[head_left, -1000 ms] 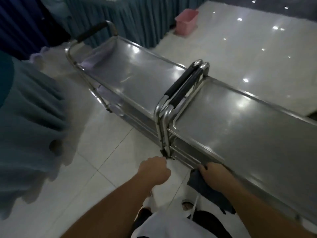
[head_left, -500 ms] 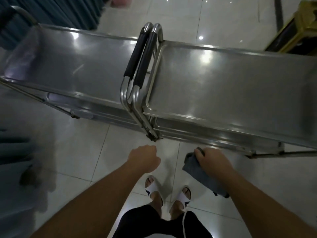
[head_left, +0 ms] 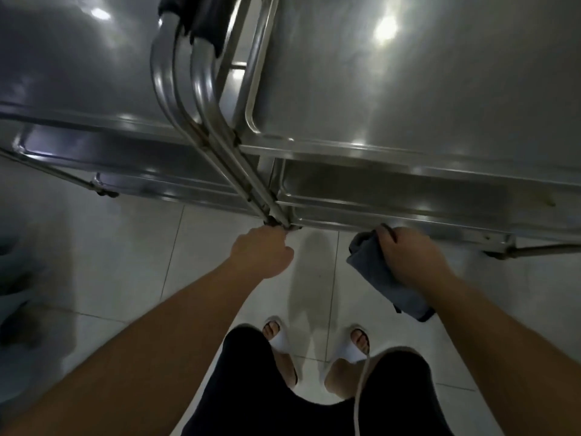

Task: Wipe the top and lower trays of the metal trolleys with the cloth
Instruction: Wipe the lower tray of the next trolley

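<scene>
Two metal trolleys stand end to end, left trolley (head_left: pixel 78 89) and right trolley (head_left: pixel 424 89), their trays bare. The right hand (head_left: pixel 405 258) grips a grey cloth (head_left: pixel 380 278) beside the right trolley's lower tray (head_left: pixel 408 187). The left hand (head_left: pixel 262 253) is curled, empty.

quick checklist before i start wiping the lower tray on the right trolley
1. Cloth in hand: ok, the right hand grips it.
2. Cloth at the lower tray: ok, it sits at the tray's near edge, not yet on the surface.
3. Lower tray free of things: ok for the strip that shows; the rest is hidden under the top tray.
4. Left hand steadying the trolley: cannot tell, it is curled by the frame legs but contact is unclear.
5. Feet clear of the trolley: ok, they stand back on the floor.
</scene>
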`<state>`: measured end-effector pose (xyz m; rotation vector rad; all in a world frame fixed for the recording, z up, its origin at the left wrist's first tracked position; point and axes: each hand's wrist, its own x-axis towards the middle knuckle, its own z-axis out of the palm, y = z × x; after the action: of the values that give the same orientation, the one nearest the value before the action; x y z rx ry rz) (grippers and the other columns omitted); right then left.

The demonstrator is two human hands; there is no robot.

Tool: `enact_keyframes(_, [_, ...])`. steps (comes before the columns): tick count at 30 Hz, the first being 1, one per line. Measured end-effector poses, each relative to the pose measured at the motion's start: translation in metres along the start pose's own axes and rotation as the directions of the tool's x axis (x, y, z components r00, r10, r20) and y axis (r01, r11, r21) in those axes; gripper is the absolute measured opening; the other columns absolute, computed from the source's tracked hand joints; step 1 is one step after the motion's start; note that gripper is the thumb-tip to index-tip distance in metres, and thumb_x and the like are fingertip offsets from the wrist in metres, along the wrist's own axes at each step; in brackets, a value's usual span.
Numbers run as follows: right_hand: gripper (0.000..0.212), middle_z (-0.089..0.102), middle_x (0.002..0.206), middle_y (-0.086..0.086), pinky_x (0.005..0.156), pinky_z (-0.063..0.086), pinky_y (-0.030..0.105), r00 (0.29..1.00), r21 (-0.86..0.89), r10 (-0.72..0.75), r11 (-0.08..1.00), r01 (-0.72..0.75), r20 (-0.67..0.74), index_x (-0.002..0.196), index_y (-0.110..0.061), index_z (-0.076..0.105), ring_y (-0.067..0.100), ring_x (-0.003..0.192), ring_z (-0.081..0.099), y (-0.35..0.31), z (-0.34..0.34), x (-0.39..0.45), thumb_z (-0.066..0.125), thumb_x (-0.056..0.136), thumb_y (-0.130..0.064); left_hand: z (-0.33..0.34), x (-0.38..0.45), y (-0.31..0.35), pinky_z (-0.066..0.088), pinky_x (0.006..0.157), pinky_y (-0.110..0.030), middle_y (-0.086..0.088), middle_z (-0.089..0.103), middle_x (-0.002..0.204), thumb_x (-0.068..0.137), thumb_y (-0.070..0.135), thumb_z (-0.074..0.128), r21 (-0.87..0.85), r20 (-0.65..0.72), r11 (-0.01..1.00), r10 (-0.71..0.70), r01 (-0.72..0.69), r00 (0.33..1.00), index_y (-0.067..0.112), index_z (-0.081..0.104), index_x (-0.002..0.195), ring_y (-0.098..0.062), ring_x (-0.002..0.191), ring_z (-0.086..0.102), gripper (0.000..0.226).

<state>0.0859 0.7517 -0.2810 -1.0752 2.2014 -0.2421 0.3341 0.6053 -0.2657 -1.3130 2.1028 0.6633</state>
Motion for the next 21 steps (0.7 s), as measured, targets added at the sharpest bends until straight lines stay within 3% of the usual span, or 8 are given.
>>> enact_keyframes(2, [0.046, 0.071, 0.085, 0.012, 0.065, 0.046, 0.036, 0.999, -0.043, -0.035, 0.998, 0.035, 0.005, 0.091, -0.015, 0.066, 0.026, 0.073, 0.063, -0.003, 0.022, 0.024, 0.034, 0.111, -0.042, 0.016, 0.028, -0.011, 0.045, 0.103, -0.040, -0.002, 0.053, 0.150, 0.101, 0.047, 0.048, 0.015, -0.019, 1.000, -0.013, 0.013, 1.000, 0.029, 0.048, 0.151, -0.028, 0.132, 0.054, 0.052])
enact_keyframes(4, [0.051, 0.068, 0.085, 0.011, 0.073, 0.048, 0.039, 1.000, -0.023, -0.023, 0.999, 0.023, 0.000, 0.089, -0.016, 0.065, 0.026, 0.075, 0.062, -0.008, 0.039, 0.049, 0.030, 0.110, -0.047, 0.032, 0.054, -0.021, 0.042, 0.105, -0.039, -0.001, 0.052, 0.151, 0.103, 0.047, 0.047, 0.048, -0.016, 0.999, -0.009, 0.010, 1.000, 0.030, 0.047, 0.151, -0.027, 0.134, 0.052, 0.051])
enact_keyframes(9, [0.053, 0.062, 0.071, 0.007, 0.068, 0.049, 0.039, 0.989, -0.017, -0.117, 0.993, 0.115, -0.094, 0.078, -0.016, 0.060, 0.023, 0.066, 0.061, -0.011, 0.069, 0.113, 0.030, 0.111, -0.046, 0.065, 0.109, -0.038, 0.046, 0.098, -0.041, -0.002, 0.062, 0.141, 0.103, 0.044, 0.045, 0.058, -0.112, 0.998, 0.032, -0.025, 0.993, 0.032, 0.058, 0.139, -0.028, 0.124, 0.061, 0.040])
enact_keyframes(13, [0.044, 0.057, 0.084, 0.006, 0.060, 0.044, 0.036, 0.977, -0.182, -0.160, 0.974, 0.133, -0.142, 0.114, -0.009, 0.058, 0.023, 0.070, 0.056, -0.012, 0.083, 0.163, 0.025, 0.112, -0.037, 0.086, 0.155, -0.043, 0.053, 0.100, -0.045, -0.006, 0.066, 0.131, 0.103, 0.040, 0.049, 0.053, -0.197, 0.998, 0.040, -0.030, 0.980, 0.023, 0.059, 0.132, -0.032, 0.118, 0.064, 0.035])
enact_keyframes(14, [0.044, 0.056, 0.083, 0.004, 0.057, 0.040, 0.034, 0.973, -0.198, -0.151, 0.973, 0.116, -0.172, 0.113, -0.009, 0.057, 0.020, 0.066, 0.052, -0.010, 0.090, 0.174, 0.024, 0.112, -0.038, 0.092, 0.166, -0.045, 0.055, 0.098, -0.046, -0.007, 0.067, 0.125, 0.102, 0.039, 0.050, 0.041, -0.213, 0.999, 0.043, -0.035, 0.976, 0.022, 0.060, 0.128, -0.032, 0.114, 0.065, 0.033])
enact_keyframes(17, [0.049, 0.057, 0.074, 0.004, 0.062, 0.036, 0.034, 0.954, -0.103, -0.107, 0.991, 0.081, -0.279, 0.085, -0.015, 0.057, 0.015, 0.061, 0.048, -0.002, 0.113, 0.197, 0.029, 0.110, -0.047, 0.116, 0.194, -0.052, 0.058, 0.092, -0.045, -0.005, 0.070, 0.111, 0.102, 0.036, 0.051, 0.006, -0.240, 0.999, 0.051, -0.051, 0.969, 0.021, 0.063, 0.120, -0.030, 0.102, 0.068, 0.027])
enact_keyframes(21, [0.052, 0.050, 0.063, 0.003, 0.055, 0.030, 0.034, 0.910, -0.032, -0.163, 0.986, 0.163, -0.381, 0.069, -0.017, 0.050, 0.015, 0.057, 0.047, -0.007, 0.118, 0.209, 0.035, 0.110, -0.045, 0.135, 0.215, -0.064, 0.061, 0.085, -0.043, 0.002, 0.072, 0.100, 0.100, 0.036, 0.053, -0.044, -0.302, 0.994, 0.082, -0.100, 0.950, 0.025, 0.066, 0.111, -0.025, 0.092, 0.070, 0.021])
